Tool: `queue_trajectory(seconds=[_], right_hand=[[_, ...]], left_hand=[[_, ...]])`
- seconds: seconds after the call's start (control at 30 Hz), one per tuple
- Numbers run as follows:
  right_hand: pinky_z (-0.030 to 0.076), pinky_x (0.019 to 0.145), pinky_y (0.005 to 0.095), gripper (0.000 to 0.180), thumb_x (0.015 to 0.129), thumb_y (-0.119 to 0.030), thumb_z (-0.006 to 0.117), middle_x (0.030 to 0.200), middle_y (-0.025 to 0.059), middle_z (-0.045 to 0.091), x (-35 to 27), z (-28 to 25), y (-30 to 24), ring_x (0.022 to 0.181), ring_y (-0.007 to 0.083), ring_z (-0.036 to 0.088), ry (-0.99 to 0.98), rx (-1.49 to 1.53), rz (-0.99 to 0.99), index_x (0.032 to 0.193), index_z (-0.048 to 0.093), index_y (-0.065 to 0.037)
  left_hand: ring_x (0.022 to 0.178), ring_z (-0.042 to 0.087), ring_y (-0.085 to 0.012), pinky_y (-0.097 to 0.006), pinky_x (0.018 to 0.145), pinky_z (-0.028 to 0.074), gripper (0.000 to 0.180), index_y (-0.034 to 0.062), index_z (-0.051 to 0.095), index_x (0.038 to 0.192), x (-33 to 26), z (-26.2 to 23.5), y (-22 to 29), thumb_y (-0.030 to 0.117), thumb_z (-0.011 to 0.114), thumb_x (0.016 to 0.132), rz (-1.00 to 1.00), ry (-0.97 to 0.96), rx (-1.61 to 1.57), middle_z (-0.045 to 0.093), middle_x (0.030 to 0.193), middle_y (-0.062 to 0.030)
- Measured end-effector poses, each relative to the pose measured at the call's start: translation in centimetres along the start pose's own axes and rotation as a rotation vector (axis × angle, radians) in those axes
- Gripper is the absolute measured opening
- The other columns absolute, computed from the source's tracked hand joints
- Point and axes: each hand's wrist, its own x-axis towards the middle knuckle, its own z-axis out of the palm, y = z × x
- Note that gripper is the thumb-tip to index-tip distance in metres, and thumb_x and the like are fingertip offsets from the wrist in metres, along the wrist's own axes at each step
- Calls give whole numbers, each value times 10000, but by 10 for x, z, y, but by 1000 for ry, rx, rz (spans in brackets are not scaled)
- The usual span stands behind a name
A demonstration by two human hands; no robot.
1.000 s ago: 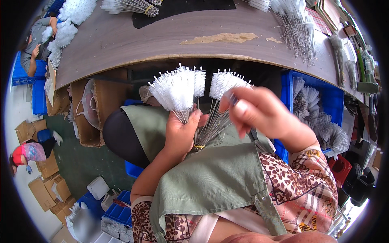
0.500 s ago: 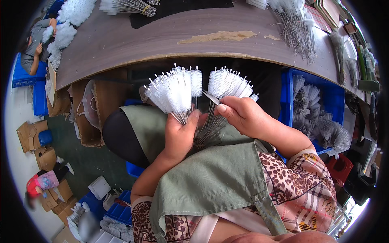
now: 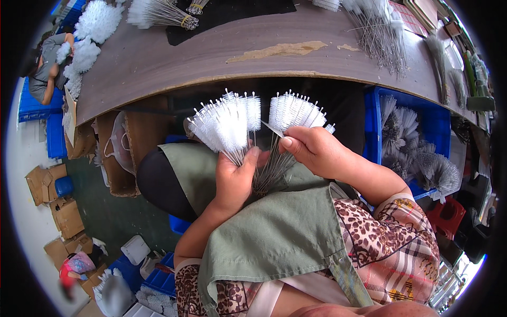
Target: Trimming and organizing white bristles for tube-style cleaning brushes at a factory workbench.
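Observation:
My left hand [image 3: 236,177] is closed round the thin wire stems of a bunch of white-bristled tube brushes [image 3: 224,121], held upright over my lap. The bunch is fanned into two groups with a gap between them, and the stems meet low down. In my right hand [image 3: 317,150] a slim, pointed metal tool [image 3: 272,128] is pinched between thumb and fingers. Its tip points left into the gap, beside the second group of brushes [image 3: 297,112]. The tool's other end is hidden in my hand, so its exact kind does not show.
A brown table [image 3: 206,63] with a worn edge stretches ahead, carrying bundled brushes [image 3: 158,15] and loose brushes [image 3: 377,34]. At the right, a blue crate [image 3: 372,127] holds more brushes. A cardboard box [image 3: 140,134] stands under the table. Two people [image 3: 50,66] are at the left.
My view has shifted slightly. Both hands keep their grips, and the tool's tip stays in the gap between the brush groups. The person at the lower left has moved.

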Motion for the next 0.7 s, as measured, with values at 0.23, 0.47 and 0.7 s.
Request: queue_trajectory(seconds=[0.23, 0.47, 0.7], right_hand=[[438, 575, 386, 281, 945, -254, 474, 608, 172, 537, 0, -2, -2, 610, 332, 571, -12, 2, -8, 874, 600, -14], [364, 513, 228, 408, 968, -362, 405, 571, 4, 459, -7, -41, -29, 490, 80, 422, -28, 294, -102, 916, 561, 12], [394, 664, 238, 433, 825, -405, 662, 801, -11, 513, 93, -53, -3, 742, 90, 466, -173, 166, -246, 982, 531, -24]], left_hand=[[817, 608, -138, -289, 762, 546, 173, -21, 497, 1065, -1, -1, -1, 48, 530, 909, -21, 32, -30, 566, 935, -55], [765, 623, -167, -312, 693, 534, 153, 19, 504, 998, 1, -3, -8, 52, 584, 871, -92, 90, -83, 580, 866, -61], [737, 627, -184, -329, 692, 541, 139, 33, 510, 943, 5, -2, -5, 39, 613, 848, -180, -39, -60, 604, 849, -90]])
